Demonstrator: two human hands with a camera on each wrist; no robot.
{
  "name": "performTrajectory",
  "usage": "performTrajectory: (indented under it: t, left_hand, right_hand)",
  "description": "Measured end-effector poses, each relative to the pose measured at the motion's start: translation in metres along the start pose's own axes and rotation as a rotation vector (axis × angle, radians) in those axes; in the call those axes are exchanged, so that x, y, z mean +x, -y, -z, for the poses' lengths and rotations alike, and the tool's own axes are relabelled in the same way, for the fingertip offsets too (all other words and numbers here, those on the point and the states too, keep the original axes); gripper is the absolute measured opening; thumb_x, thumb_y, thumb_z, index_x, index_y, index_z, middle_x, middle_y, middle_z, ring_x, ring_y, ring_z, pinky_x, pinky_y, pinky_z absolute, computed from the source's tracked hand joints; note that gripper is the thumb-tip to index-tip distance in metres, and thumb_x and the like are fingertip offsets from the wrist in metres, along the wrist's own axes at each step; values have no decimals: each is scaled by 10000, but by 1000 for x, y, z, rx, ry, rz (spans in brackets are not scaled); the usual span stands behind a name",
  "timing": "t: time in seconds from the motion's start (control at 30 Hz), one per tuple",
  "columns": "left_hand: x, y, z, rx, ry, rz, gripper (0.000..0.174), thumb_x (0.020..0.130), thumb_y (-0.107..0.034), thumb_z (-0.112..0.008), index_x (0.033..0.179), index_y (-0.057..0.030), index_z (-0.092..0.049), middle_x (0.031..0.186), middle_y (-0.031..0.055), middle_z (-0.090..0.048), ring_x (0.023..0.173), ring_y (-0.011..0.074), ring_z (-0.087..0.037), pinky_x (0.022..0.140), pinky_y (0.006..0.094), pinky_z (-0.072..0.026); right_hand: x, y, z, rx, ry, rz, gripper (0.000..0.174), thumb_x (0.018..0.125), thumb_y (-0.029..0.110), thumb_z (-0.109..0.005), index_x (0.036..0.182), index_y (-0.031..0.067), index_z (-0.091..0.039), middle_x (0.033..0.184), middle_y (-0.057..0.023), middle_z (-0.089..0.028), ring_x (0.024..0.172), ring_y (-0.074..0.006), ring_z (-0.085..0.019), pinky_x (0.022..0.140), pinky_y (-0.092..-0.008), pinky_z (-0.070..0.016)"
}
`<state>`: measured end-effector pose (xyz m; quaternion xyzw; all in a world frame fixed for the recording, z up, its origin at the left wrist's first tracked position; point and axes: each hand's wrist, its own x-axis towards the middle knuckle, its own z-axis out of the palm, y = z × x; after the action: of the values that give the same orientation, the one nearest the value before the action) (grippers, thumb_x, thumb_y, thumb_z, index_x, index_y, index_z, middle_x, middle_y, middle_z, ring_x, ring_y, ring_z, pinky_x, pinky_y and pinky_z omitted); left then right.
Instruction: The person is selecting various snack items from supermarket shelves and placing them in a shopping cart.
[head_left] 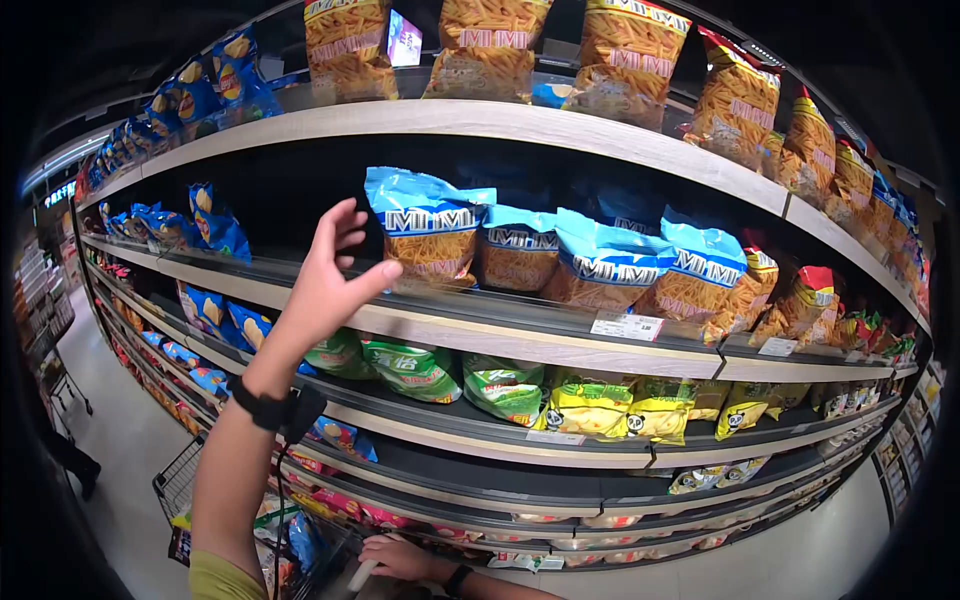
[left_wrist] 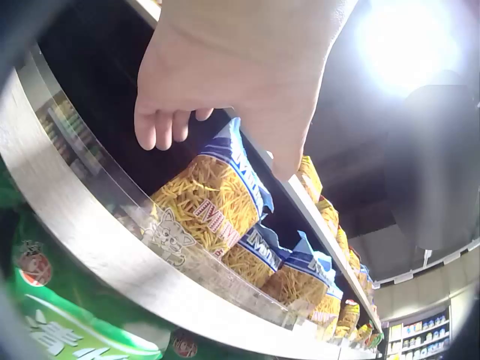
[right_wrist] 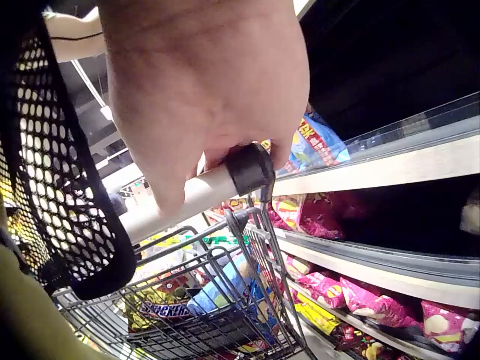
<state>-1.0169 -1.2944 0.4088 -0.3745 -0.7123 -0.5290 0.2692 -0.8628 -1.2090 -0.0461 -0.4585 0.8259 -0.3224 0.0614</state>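
Left grip: thumb and fingers parted, holding nothing. The nearest blue-topped snack bag stands just to its right, long axis roughly upright; contact unclear. Right grip, lower and farther from the bag, curls round the cart handle.

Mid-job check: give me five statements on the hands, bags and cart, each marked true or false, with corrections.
1. The right hand is on the cart handle. True.
2. The left hand is near the leftmost blue-topped MIMI bag. True.
3. Green bags sit above that bag's row. False: the green bags are below it.
4. In the head view, yellow bags stand right of the green ones. True.
5. The cart is empty. False: it holds packages, including a Snickers one.
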Motion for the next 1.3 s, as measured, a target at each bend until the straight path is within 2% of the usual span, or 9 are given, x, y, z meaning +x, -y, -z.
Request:
performTrajectory:
  t: [0.17,0.4,0.77,0.87,0.93,1.07,1.17,1.27,1.3]
  left_hand:
    - [42,4,-13,-394,181,116,924,798,-369,-865,1478,-8,-353,1371,164,-547,1262,241,-537,1090,400,-427]
    - [42,5,-13,-356,253,128,572,882,-221,-810,1335,-12,-530,1240,85,-648,1141,179,-621,1027,358,-494]
    - [40,28,-6,-532,91,-36,518,912,-207,-780,1307,3,-521,1217,87,-643,1122,156,-614,1009,343,-495]
    - [37,28,-1,-563,48,-90,508,921,-200,-770,1314,-1,-516,1215,83,-640,1132,154,-606,1015,337,-483]
    - [31,23,7,-522,-13,-133,490,932,-186,-758,1318,-7,-516,1214,76,-639,1117,150,-609,1005,333,-483]
    - [2,5,34,-604,-70,-153,498,935,-201,-762,1324,-15,-514,1201,66,-649,1099,141,-613,996,327,-482]
    - [-38,-1,55,-645,-44,9,506,950,-264,-749,1322,-14,-514,1210,54,-648,1107,132,-611,1000,306,-477]
    - [-84,10,63,-655,29,171,524,968,-281,-724,1351,-2,-500,1267,61,-633,1174,137,-589,1033,320,-464]
    - [-115,13,59,-685,38,247,514,970,-276,-720,1345,0,-501,1273,63,-633,1182,137,-587,1028,321,-469]
  right_hand:
    - [-11,-13,16,-56,47,-34,412,957,287,-636,1325,104,-603,1380,-78,-564,1437,-303,-390,1173,-488,-301]
    - [-18,-30,16,18,11,10,414,949,203,-624,1344,78,-623,1420,-106,-562,1462,-330,-370,1190,-468,-308]
    - [-7,-43,-3,-157,94,94,394,935,188,-647,1302,45,-644,1421,-118,-572,1472,-335,-356,1198,-446,-317]
    - [-10,-21,0,27,-4,-37,356,935,185,-657,1262,44,-668,1400,-106,-590,1448,-339,-394,1185,-455,-333]
    - [-13,-11,-6,361,-201,32,396,933,301,-694,1244,65,-628,1299,-150,-618,1281,-305,-538,1172,-508,-339]
    - [-15,-31,-36,450,-211,-24,502,947,351,-701,1327,48,-578,1378,-138,-591,1367,-275,-494,1194,-521,-312]
    - [-12,-42,-59,1036,-205,-354,323,935,198,-670,1230,68,-691,1364,-105,-619,1445,-330,-402,1168,-467,-342]
    - [2,-11,-13,136,-39,-305,350,935,206,-678,1270,106,-684,1309,-101,-662,1409,-311,-454,1168,-477,-323]
    - [-1,-5,-13,18,-202,-217,362,952,212,-661,1295,94,-654,1275,-99,-672,1303,-288,-538,1116,-442,-387]
